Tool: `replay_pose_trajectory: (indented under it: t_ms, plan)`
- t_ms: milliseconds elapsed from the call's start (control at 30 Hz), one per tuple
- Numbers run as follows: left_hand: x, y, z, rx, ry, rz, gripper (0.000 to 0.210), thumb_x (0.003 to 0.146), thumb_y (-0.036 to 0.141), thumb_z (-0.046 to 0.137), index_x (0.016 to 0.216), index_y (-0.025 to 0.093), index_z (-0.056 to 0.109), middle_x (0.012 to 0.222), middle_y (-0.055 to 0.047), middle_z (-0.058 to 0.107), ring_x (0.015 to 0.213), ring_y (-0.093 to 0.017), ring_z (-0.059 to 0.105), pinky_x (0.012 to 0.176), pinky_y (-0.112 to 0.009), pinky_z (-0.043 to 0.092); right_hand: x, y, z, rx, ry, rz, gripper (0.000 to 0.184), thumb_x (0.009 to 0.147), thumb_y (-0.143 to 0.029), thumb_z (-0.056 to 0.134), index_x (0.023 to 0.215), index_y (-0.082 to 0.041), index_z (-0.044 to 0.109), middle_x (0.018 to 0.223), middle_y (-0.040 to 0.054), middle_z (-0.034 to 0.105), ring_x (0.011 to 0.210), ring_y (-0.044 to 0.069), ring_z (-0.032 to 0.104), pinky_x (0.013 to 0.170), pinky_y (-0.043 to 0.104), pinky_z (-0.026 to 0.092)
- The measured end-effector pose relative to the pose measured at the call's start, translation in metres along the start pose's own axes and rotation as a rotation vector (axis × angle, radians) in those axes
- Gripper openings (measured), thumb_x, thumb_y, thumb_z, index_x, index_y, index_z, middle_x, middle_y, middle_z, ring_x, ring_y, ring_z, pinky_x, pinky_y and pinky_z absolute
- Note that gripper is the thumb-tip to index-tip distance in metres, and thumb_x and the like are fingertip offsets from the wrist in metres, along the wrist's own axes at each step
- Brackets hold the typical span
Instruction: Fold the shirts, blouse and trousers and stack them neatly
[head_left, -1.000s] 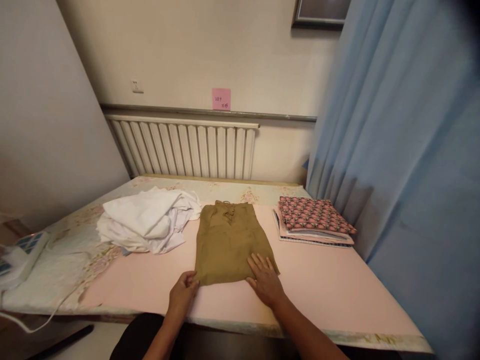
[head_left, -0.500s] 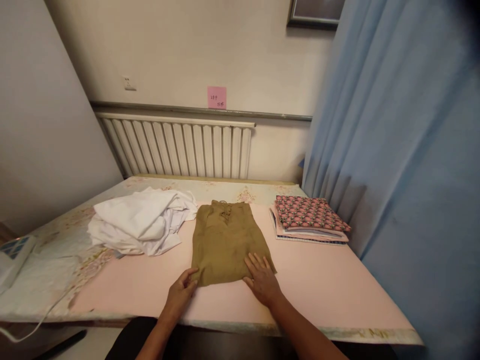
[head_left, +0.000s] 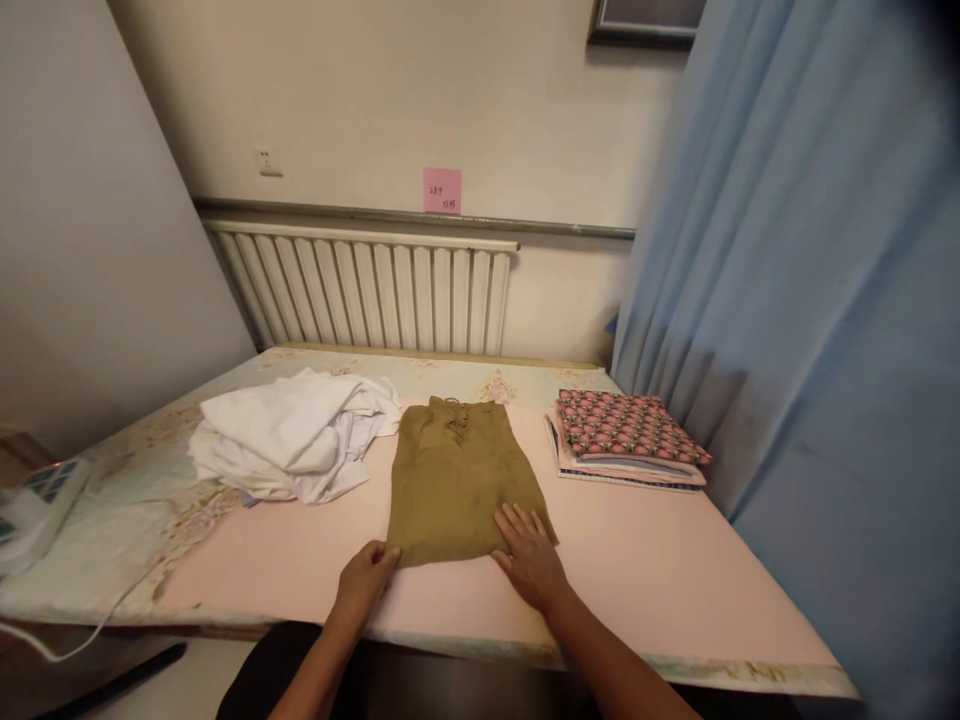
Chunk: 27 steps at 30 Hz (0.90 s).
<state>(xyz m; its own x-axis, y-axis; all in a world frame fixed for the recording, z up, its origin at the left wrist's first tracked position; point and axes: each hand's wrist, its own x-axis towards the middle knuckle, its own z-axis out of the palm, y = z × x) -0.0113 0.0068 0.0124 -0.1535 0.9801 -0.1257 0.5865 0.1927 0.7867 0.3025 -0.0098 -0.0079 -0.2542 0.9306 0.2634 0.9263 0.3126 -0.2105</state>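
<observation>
While the olive garment lies flat mid-table, the left hand curls at its near left corner — whether it pinches cloth is unclear — and the right hand presses open, fingers spread, on the near right corner.

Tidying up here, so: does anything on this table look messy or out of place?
Only the white clothes, crumpled in a loose heap at the left. The olive garment lies flat under the left hand and right hand; the folded stack looks neat.
</observation>
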Motion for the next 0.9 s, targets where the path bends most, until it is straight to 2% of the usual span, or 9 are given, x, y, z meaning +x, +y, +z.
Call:
replay_pose_trajectory:
  t_ms: [133, 233, 300, 433, 533, 733, 900]
  plan:
    - [0.0, 0.01, -0.003, 0.004, 0.045, 0.093, 0.022, 0.07, 0.044, 0.053, 0.071, 0.022, 0.056, 0.066, 0.002, 0.059, 0.068, -0.018, 0.057, 0.065, -0.027, 0.041, 0.0, 0.0, 0.0, 0.004, -0.01, 0.007, 0.059, 0.093, -0.049, 0.045, 0.146, -0.026, 0.035, 0.154, 0.0041, 0.031, 0.143, 0.023, 0.022, 0.117, 0.048, 0.013]
    - [-0.001, 0.016, -0.003, -0.064, 0.093, 0.207, 0.026, 0.07, 0.047, 0.052, 0.074, 0.022, 0.057, 0.072, 0.001, 0.059, 0.071, -0.018, 0.056, 0.069, -0.028, 0.043, 0.0, 0.0, 0.001, -0.003, -0.013, 0.009, 0.059, 0.093, -0.048, 0.046, 0.145, -0.026, 0.035, 0.154, 0.0041, 0.032, 0.143, 0.023, 0.021, 0.117, 0.048, 0.014]
    - [-0.002, 0.018, -0.002, -0.123, 0.084, 0.25, 0.029, 0.07, 0.051, 0.054, 0.074, 0.022, 0.057, 0.072, 0.001, 0.059, 0.071, -0.018, 0.055, 0.069, -0.027, 0.043, 0.0, 0.001, 0.002, -0.007, -0.008, 0.003, 0.058, 0.093, -0.048, 0.046, 0.145, -0.026, 0.036, 0.153, 0.0042, 0.032, 0.143, 0.023, 0.021, 0.116, 0.048, 0.014]
    - [-0.001, 0.018, -0.002, -0.155, 0.004, 0.234, 0.034, 0.069, 0.056, 0.057, 0.066, 0.023, 0.049, 0.061, 0.004, 0.052, 0.066, -0.016, 0.051, 0.064, -0.025, 0.04, 0.0, 0.001, 0.003, -0.008, 0.005, -0.002, 0.058, 0.093, -0.049, 0.046, 0.145, -0.025, 0.036, 0.153, 0.0044, 0.032, 0.143, 0.023, 0.022, 0.116, 0.049, 0.015]
    - [0.003, 0.014, -0.001, -0.096, -0.043, 0.244, 0.031, 0.074, 0.051, 0.05, 0.063, 0.024, 0.041, 0.055, 0.006, 0.044, 0.058, -0.013, 0.046, 0.06, -0.024, 0.037, 0.0, 0.001, 0.003, -0.017, 0.009, -0.002, 0.058, 0.092, -0.046, 0.047, 0.145, -0.025, 0.036, 0.153, 0.0048, 0.033, 0.143, 0.024, 0.023, 0.116, 0.048, 0.015]
    - [0.01, 0.002, 0.001, 0.148, 0.057, 0.154, 0.019, 0.078, 0.035, 0.045, 0.064, 0.024, 0.038, 0.057, 0.005, 0.046, 0.061, -0.016, 0.048, 0.06, -0.025, 0.033, 0.0, 0.0, 0.001, -0.029, 0.021, -0.007, 0.058, 0.092, -0.046, 0.048, 0.145, -0.026, 0.036, 0.153, 0.005, 0.033, 0.143, 0.024, 0.023, 0.116, 0.048, 0.017]
    - [0.009, 0.004, 0.001, 0.208, 0.044, 0.08, 0.016, 0.078, 0.034, 0.048, 0.066, 0.025, 0.045, 0.059, 0.002, 0.055, 0.064, -0.019, 0.055, 0.061, -0.027, 0.034, 0.0, 0.001, 0.001, -0.029, 0.01, -0.004, 0.059, 0.092, -0.047, 0.048, 0.145, -0.025, 0.035, 0.153, 0.0054, 0.033, 0.143, 0.024, 0.023, 0.116, 0.048, 0.016]
